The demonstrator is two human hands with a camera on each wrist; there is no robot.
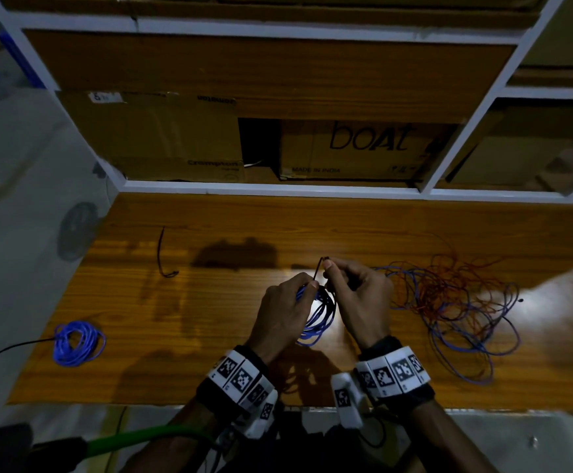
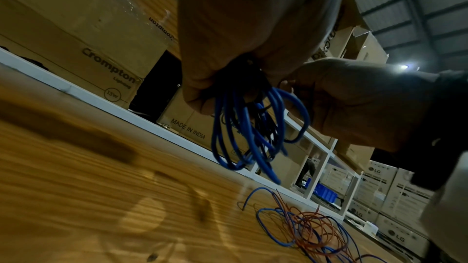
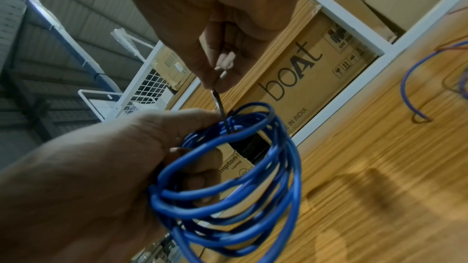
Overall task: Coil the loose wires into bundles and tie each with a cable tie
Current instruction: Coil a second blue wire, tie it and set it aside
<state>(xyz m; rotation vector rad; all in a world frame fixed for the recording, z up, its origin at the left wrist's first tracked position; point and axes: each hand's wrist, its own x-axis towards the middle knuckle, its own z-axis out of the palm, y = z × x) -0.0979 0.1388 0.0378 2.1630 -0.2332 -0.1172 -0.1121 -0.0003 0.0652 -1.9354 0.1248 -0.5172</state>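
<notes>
Above the wooden table [image 1: 210,370], mid-front, both hands work on one blue coil [image 3: 228,197], held clear of the surface. L hand [image 1: 283,312] has its fingers curled round the coil's upper side, gathering the loops; the thumb and forefinger sit right at the spot where the black cable tie [image 3: 219,103] meets the wire. R hand [image 1: 360,295] pinches the tie between thumb and forefinger, other fingers loosely curled; the tie's free end sticks up past the fingertips in the head view. The wrist view shows the tie running down from that pinch into the coil, though whether it's already through its own head I can't tell, too dark and small.

Step in hand, as I judge it: cinching tie no. 2. To do it well:
- L hand should squeeze the loops tight together at the tie point, so no strand sits outside the band.
- Tail needs feeding into the head w/ the ridged side facing right, else it won't lock.
- Pull straight along the tail, not sideways; thin wire, so stop at snug.
- Check every loop is inside before the last pull.

Re progress: one tied blue bundle [image 1: 78,343] lies at the table's left, tail sticking out. A spare tie [image 1: 162,254] lies further back on the left. Loose blue and red wires [image 1: 455,302] lie tangled at the right, well apart from the hands, still to do.
</notes>
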